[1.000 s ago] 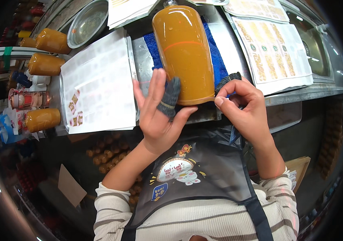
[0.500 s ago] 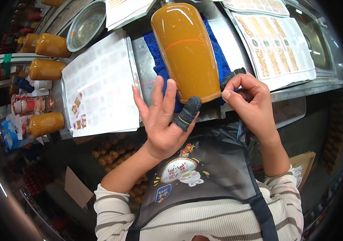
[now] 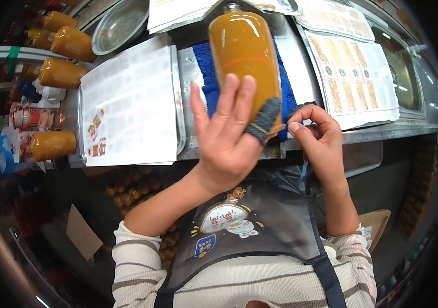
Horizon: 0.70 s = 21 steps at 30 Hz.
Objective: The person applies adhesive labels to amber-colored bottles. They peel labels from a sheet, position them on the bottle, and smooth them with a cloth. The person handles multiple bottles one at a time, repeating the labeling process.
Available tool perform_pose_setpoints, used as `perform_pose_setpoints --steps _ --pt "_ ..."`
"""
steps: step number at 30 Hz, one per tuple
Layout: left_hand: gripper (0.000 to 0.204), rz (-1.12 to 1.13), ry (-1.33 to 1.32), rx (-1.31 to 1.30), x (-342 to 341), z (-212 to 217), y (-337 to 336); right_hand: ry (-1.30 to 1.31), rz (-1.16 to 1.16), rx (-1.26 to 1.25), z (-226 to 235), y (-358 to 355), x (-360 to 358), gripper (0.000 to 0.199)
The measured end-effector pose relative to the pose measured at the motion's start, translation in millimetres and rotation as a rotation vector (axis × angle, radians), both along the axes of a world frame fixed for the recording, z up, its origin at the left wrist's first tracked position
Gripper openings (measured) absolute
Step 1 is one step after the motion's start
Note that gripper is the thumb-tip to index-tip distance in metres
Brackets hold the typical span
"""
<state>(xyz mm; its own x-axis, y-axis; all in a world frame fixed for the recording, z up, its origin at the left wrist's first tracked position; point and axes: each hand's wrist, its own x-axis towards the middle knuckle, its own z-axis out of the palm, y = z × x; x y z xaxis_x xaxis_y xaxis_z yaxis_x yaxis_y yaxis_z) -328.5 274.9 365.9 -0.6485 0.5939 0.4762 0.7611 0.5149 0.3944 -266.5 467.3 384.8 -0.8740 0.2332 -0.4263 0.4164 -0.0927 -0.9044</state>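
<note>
Worktop carries a big orange bottle lying on a blue towel, just beyond both hands. Label sheet left of them. Left hand spread wide, palm up, grey finger cot on one finger. Right hand pinches a second cot, just beside the first.

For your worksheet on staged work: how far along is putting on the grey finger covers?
Done: one grey finger cover sits on a finger of the raised left hand. In hand: the right hand pinches a second cover beside it. Left: the other left fingers are bare; the orange sauce bottle lies untouched on the blue cloth.
</note>
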Motion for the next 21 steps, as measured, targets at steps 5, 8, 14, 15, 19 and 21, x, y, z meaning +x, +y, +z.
perform_pose_setpoints --steps 5,8,14,15,19,21 --pt "0.051 0.071 -0.214 0.142 5 -6 -17 0.078 -0.039 0.054 9 -21 7 0.017" --pt "0.047 0.105 -0.285 0.113 24 -14 -38 0.110 0.040 0.314 13 -31 7 0.043" --pt "0.037 0.091 -0.242 0.136 39 -28 -34 0.209 0.044 0.610 -2 -44 -1 0.066" --pt "0.035 0.062 -0.213 0.122 38 -27 -35 0.208 0.030 0.608 -3 -44 -1 0.066" --pt "0.041 -0.004 -0.150 0.072 33 -26 -38 0.230 0.021 0.574 -6 -43 -1 0.063" --pt "0.041 -0.013 -0.129 0.069 32 -25 -38 0.246 0.031 0.566 -7 -43 1 0.059"
